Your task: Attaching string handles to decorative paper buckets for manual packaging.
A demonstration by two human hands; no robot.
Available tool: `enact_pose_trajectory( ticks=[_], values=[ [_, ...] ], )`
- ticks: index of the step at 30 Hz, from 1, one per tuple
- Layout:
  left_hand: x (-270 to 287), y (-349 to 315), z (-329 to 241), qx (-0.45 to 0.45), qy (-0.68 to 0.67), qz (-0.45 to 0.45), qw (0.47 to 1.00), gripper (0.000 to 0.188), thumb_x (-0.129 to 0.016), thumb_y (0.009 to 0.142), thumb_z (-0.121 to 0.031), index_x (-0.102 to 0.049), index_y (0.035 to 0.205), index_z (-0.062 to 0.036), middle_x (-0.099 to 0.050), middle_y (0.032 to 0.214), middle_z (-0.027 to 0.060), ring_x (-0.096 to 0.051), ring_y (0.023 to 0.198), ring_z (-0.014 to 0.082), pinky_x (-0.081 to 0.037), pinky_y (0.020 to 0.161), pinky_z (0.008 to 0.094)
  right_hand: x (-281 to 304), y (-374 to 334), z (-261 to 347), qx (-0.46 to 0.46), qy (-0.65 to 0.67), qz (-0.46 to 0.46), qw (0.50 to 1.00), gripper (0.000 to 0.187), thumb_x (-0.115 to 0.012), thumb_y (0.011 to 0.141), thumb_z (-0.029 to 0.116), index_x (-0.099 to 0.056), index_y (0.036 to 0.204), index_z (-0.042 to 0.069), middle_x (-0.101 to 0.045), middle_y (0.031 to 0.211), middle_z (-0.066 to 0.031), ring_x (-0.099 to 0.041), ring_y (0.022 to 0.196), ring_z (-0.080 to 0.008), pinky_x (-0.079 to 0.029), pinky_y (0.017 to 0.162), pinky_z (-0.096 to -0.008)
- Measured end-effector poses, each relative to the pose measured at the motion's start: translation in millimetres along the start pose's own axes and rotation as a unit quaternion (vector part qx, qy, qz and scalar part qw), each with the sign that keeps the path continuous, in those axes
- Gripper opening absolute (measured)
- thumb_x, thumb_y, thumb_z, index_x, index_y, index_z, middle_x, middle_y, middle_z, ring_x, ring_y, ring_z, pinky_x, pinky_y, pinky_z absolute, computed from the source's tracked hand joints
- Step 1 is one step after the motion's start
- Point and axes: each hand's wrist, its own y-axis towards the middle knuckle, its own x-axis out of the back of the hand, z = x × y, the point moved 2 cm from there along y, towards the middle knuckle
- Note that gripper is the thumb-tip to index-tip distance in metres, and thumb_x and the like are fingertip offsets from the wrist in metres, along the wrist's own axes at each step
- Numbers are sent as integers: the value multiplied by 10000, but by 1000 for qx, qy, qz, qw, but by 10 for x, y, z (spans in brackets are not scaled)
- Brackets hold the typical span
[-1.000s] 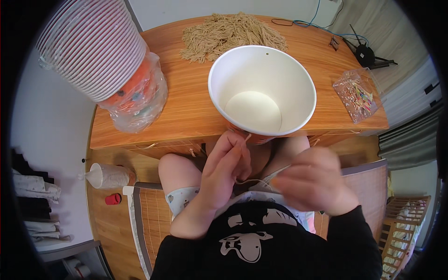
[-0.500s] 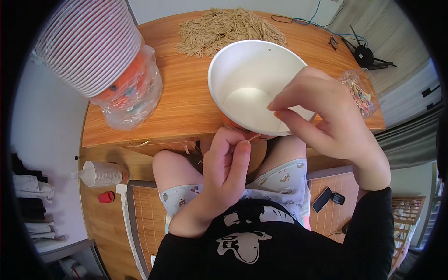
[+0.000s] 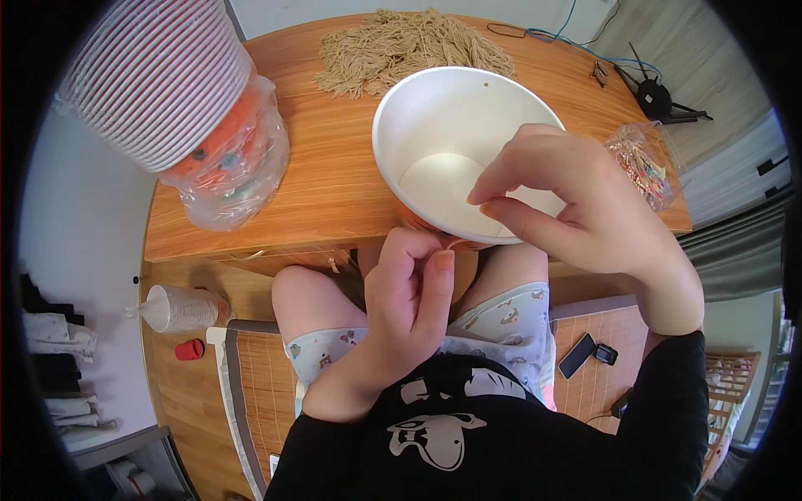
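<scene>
A large paper bucket (image 3: 443,167), white inside with orange on its outer wall, leans at the table's front edge, its mouth turned up toward me. A small hole shows in its far wall. My left hand (image 3: 409,292) is closed below the near rim, thumb and forefinger pinching a thin pale cord (image 3: 454,244) against the bucket's outside. Over the bucket's mouth, my right hand (image 3: 576,196) holds thumb and fingertips in a pinch. Whatever sits between those fingertips is too small to make out. A heap of tan twisted cords (image 3: 409,52) lies behind the bucket.
At the left stands a tall stack of nested buckets (image 3: 154,83) in clear plastic. A clear bag of small colourful pieces (image 3: 643,167) lies on the right, with a black router (image 3: 653,98) behind it. A phone (image 3: 577,356) rests lower right.
My right hand has shifted slightly left, its pinch staying over the bucket's mouth. The left hand keeps its pinch near the rim, and the bucket hardly moves.
</scene>
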Motion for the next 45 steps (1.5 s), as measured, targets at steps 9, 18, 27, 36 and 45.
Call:
enact_pose_trajectory(
  ticks=[9, 18, 27, 36, 45],
  values=[
    [-47, 18, 89, -121, 121, -67, 983, 86, -624, 944, -24, -544, 938, 8, -538, 687, 79, -480, 518, 138, -401, 492, 261, 119, 158, -50, -78, 100, 152, 980, 172, -638, 881, 172, -716, 954, 36, -694, 869, -96, -661, 841, -194, -517, 754, -328],
    [-75, 30, 108, -150, 141, -61, 977, 89, -646, 915, -13, -563, 934, 8, -606, 741, 114, -539, 542, 196, -428, 505, 287, 108, 319, -168, -102, 140, 263, 949, 204, -641, 887, 203, -738, 958, 38, -712, 886, -75, -657, 873, -174, -507, 764, -320],
    [-91, 9, 5, -104, 124, -37, 986, 110, -690, 867, -24, -586, 903, -13, -590, 697, 79, -520, 521, 186, -402, 490, 291, 75, 341, -211, -111, 154, 288, 939, 221, -637, 881, 207, -736, 965, 29, -716, 876, -71, -663, 861, -155, -506, 760, -302],
    [-77, 73, -58, -63, 123, -15, 990, 87, -681, 852, -14, -597, 873, -9, -514, 594, 36, -455, 473, 149, -347, 462, 276, 60, 347, -239, -106, 168, 288, 937, 210, -648, 870, 194, -749, 954, 30, -722, 875, -57, -656, 854, -142, -507, 750, -297],
    [-62, 87, -42, -66, 141, -58, 986, 71, -677, 867, -11, -609, 888, -3, -596, 642, 53, -507, 488, 143, -377, 471, 253, 56, 340, -231, -92, 158, 269, 946, 198, -663, 852, 181, -752, 936, 26, -723, 864, -55, -657, 846, -143, -510, 752, -295]
  ],
)
